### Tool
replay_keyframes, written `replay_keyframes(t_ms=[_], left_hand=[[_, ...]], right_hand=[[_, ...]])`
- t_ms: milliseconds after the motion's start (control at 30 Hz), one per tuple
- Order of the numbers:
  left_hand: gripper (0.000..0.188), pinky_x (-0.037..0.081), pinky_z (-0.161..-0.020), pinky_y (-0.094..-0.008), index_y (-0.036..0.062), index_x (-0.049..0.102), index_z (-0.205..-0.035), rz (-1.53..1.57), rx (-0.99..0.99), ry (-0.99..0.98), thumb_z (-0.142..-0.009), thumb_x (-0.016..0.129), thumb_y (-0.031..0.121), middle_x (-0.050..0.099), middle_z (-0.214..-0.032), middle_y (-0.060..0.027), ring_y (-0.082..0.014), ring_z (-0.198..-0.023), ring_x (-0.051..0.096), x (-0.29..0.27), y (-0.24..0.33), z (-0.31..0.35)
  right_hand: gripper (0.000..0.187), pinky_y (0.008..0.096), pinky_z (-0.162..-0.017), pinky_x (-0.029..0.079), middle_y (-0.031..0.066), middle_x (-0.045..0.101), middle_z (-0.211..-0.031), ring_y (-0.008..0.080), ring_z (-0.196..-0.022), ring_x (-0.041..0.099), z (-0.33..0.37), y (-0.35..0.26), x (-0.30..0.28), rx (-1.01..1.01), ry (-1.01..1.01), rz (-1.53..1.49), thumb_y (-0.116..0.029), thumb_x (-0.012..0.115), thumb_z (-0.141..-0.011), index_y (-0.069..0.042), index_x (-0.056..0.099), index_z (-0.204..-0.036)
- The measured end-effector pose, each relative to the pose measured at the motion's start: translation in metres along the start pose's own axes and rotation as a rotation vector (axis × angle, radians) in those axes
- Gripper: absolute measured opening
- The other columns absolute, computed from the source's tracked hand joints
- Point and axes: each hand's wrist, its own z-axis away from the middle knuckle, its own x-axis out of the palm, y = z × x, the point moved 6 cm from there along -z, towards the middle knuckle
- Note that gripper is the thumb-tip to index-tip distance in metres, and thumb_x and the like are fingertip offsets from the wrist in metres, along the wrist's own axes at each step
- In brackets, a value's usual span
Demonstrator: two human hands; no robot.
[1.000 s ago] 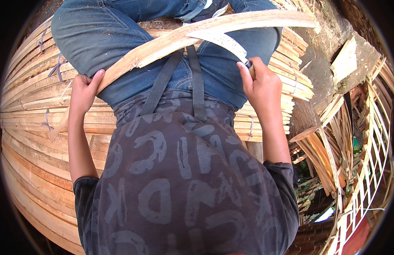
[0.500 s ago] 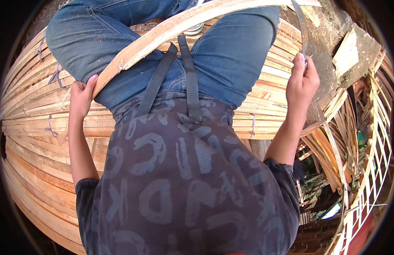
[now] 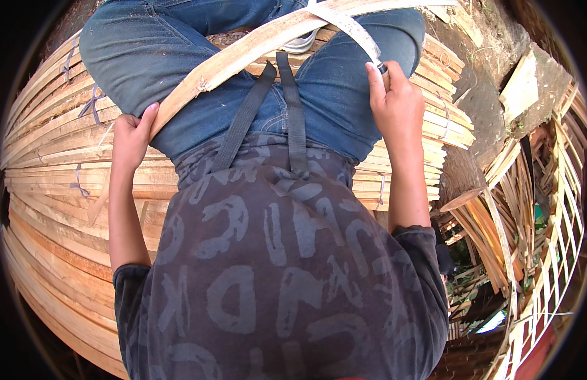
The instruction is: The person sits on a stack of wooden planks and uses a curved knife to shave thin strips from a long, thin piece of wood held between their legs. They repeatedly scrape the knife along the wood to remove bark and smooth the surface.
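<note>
A long pale wooden strip (image 3: pixel 243 52) lies across my lap, running from my left thigh toward the upper right. My left hand (image 3: pixel 132 134) is closed on its near end, thumb on top. In my right hand (image 3: pixel 397 95) is the handle of a long-bladed knife (image 3: pixel 352 29); my fingers wrap round the grip. The blade slants up and left, and its far part meets the strip's edge near the top of the view. Whether it cuts into the wood I cannot tell.
Bundles of split wooden strips (image 3: pixel 59 183), tied with purple cords (image 3: pixel 91 107), spread beneath me and to the left. At the right are a stone block (image 3: pixel 539 88) with a wood chip (image 3: pixel 520 87), a loose heap of slats (image 3: pixel 490 234) and a woven lattice (image 3: pixel 550 266).
My right hand has swung left and slightly up with the knife, bringing the blade from beyond my right knee over the strip. My left hand keeps its hold, shifted slightly right.
</note>
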Motion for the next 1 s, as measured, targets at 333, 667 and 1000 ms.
replay_keyframes(t_ms=[333, 667, 1000], left_hand=[[0.067, 0.026, -0.039, -0.0318, 0.0007, 0.044, -0.041, 0.019, 0.001, -0.034, -0.087, 0.067, 0.044, 0.032, -0.041, 0.0022, -0.0063, -0.042, 0.031, 0.003, -0.005, -0.005], [0.067, 0.027, -0.039, -0.031, 0.002, 0.045, -0.042, 0.052, 0.008, -0.005, -0.087, 0.067, 0.046, 0.035, -0.041, 0.0018, -0.007, -0.04, 0.033, 0.001, -0.005, -0.004], [0.067, 0.026, -0.039, -0.0309, 0.0036, 0.041, -0.041, 0.042, 0.014, 0.002, -0.086, 0.068, 0.046, 0.034, -0.042, 0.0026, -0.0065, -0.042, 0.032, 0.002, -0.003, -0.003]], right_hand=[[0.032, 0.0445, -0.05, 0.047, 0.0132, 0.06, -0.059, 0.0365, -0.054, 0.061, 0.003, -0.023, 0.009, -0.026, 0.046, -0.061, -0.032, 0.063, -0.092, -0.004, 0.055, -0.078], [0.03, 0.0414, -0.049, 0.046, 0.0164, 0.06, -0.058, 0.0366, -0.054, 0.062, -0.009, 0.016, -0.025, 0.101, 0.142, -0.088, -0.028, 0.063, -0.092, -0.001, 0.06, -0.08], [0.031, 0.0432, -0.049, 0.047, 0.0132, 0.061, -0.059, 0.0366, -0.055, 0.062, 0.0, 0.016, 0.007, 0.027, 0.11, -0.03, -0.031, 0.063, -0.091, -0.003, 0.058, -0.079]])
